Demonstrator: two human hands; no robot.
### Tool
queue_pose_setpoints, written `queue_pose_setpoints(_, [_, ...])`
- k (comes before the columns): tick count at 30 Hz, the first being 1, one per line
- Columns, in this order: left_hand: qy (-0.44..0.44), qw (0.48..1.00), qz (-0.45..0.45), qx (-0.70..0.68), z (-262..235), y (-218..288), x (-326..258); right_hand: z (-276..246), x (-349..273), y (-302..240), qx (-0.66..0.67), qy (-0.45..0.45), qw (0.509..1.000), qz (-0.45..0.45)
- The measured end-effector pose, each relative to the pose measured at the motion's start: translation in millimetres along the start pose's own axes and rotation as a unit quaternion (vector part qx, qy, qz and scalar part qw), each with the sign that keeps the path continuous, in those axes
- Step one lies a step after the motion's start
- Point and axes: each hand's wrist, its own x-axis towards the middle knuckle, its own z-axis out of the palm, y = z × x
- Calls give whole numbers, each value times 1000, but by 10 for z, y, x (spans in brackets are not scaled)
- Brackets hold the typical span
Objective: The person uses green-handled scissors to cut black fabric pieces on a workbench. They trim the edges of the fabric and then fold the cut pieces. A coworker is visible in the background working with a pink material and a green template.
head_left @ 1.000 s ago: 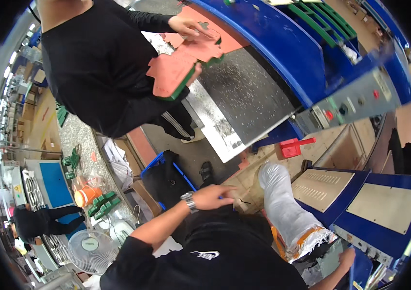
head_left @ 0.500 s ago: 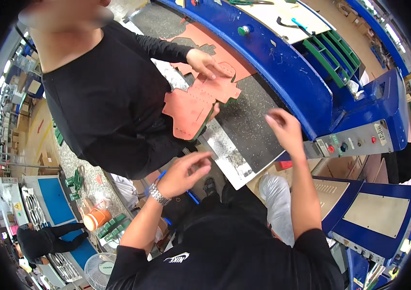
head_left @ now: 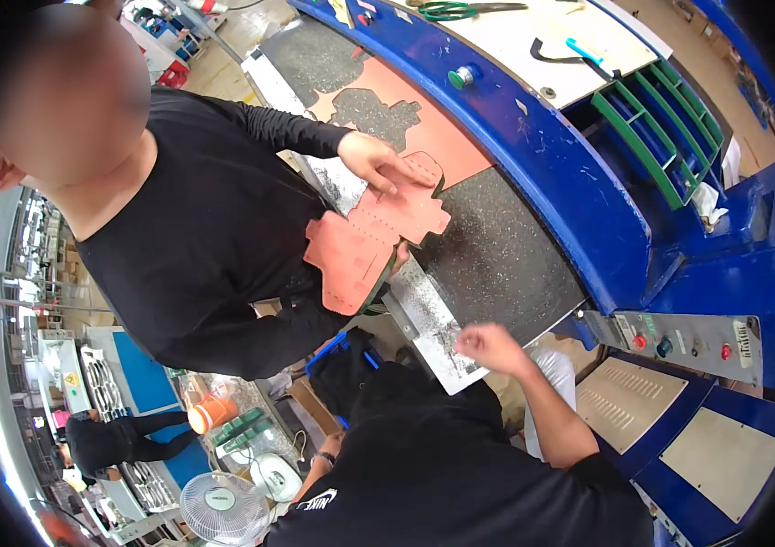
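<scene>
One right hand (head_left: 490, 347): hanging half-curled, empty
Left hand (head_left: 332, 444): barely showing, grip unclear
Pink cutout (head_left: 382, 221): slanting away-right, ahead-left of nearer right hand

So the pink piece (head_left: 346, 260) sits just about mid-view, held up in a co-worker's hands (head_left: 374, 164). It's flat-faced with a jagged, notchy outline, pinched at the waist, one lobe pointing to 1 o'clock and the bigger one to 7. Can't tell if that's one part or two butted together. Rows of little holes cross the middle, there's a short slit in the big lobe, and dark green edging (head_left: 376, 296) peeks out underneath around 5 o'clock. Up toward 1 o'clock a matching pink sheet (head_left: 449, 135) lies flat on a dark speckled bed (head_left: 497, 237), with a notchy cutout in it.
</scene>
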Motion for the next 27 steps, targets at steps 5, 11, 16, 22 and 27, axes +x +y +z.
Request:
queue_pose_setpoints(5, [-54, 994, 76, -52, -255, -175, 331, 390, -502, 408, -87, -182, 975, 90])
queue_pose_setpoints(11, [-133, 986, 104, 1, -762, 1049, 685, 686, -523, 432, -76, -96, 986, 110])
queue_pose_setpoints(16, [-149, 983, 102, -16, -952, 1633, 942, 827, -601, 262, -41, -1, 988, 151])
queue_pose_setpoints(22, [-135, 981, 135, -23, -1002, 1533, 1269, 857, -754, 92, -153, 93, 965, 191])
queue_pose_setpoints(27, [-133, 981, 133, -39, -995, 1277, 1424, 944, -963, -77, -173, 155, 945, 228])
